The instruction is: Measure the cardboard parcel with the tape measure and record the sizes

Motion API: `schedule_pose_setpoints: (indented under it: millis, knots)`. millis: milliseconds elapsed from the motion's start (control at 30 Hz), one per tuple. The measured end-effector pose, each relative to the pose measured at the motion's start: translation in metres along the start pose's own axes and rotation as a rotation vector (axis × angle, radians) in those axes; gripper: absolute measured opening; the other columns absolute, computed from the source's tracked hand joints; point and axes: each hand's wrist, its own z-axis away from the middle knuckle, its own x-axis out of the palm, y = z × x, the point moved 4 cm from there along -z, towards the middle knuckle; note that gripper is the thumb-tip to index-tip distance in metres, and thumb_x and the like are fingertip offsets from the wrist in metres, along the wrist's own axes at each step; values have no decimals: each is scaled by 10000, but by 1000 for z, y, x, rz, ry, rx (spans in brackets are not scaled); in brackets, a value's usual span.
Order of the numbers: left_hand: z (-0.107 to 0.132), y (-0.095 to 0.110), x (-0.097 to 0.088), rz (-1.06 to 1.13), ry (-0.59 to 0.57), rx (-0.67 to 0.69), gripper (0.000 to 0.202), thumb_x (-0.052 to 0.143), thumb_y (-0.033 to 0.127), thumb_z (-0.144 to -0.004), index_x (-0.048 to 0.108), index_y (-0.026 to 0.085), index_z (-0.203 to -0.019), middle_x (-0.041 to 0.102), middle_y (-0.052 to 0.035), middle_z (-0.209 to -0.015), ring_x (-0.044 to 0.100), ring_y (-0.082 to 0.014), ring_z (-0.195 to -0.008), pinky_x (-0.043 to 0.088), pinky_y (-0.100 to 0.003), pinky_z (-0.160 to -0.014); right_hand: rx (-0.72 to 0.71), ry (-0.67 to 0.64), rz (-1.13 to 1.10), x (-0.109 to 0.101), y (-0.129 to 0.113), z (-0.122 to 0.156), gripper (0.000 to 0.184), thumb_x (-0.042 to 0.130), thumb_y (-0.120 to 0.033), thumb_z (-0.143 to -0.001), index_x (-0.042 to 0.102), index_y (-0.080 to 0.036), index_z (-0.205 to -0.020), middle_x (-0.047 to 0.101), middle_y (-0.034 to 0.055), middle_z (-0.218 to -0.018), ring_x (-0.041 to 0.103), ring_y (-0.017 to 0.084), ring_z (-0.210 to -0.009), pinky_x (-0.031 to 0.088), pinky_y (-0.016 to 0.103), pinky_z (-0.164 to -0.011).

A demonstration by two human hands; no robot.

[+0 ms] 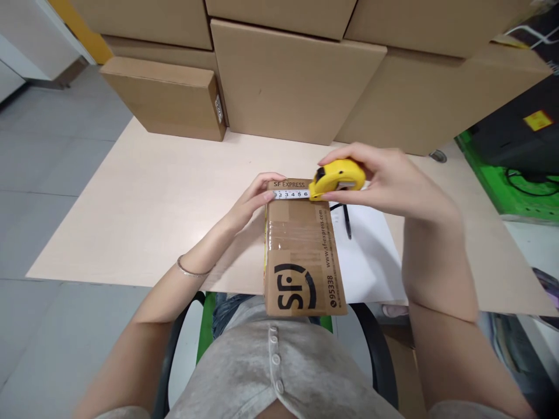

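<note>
A brown cardboard box (301,233) printed "SF EXPRESS" lies on the table, its near end reaching past the front edge toward my body. Across its far end runs a short stretch of white tape blade (292,194), with numbers up to 6 showing. My left hand (257,198) pinches the blade's end at the box's left edge, thumb on top and fingers behind the far corner. Gripped in my right hand (375,174) is the yellow tape measure (338,176), its mouth over the box's right side. The blade's very tip is hidden under my thumb.
Right of the box, a black pen (347,222) rests on white paper (367,250). Large cartons (288,81) stand along the table's back, with a smaller flat carton (170,99) at left. A green surface (515,186) with dark equipment is at far right.
</note>
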Motion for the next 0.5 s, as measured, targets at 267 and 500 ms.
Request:
schedule_pose_setpoints:
  millis: [267,500]
  knots:
    - [14,14,-9,-210,-109,-75,710,793,526,-847,534,384,-1492,510,-61,-1581,417,-382,-1484,343,-563,-1235,-85,56,-189,43,-12,-30,468,840,-435,-822,693,-266,-1233,744,29,-1224,723,253,-1086,584,422,-964]
    - [43,62,-34,-398,61,-290,504,589,403,-980,605,409,-1484,426,35,-1697,270,-368,-1613,312,-550,-1291,106,328,-382,21,11,6,545,904,-403,-750,701,-295,-1244,733,7,-1156,735,238,-1014,633,413,-884]
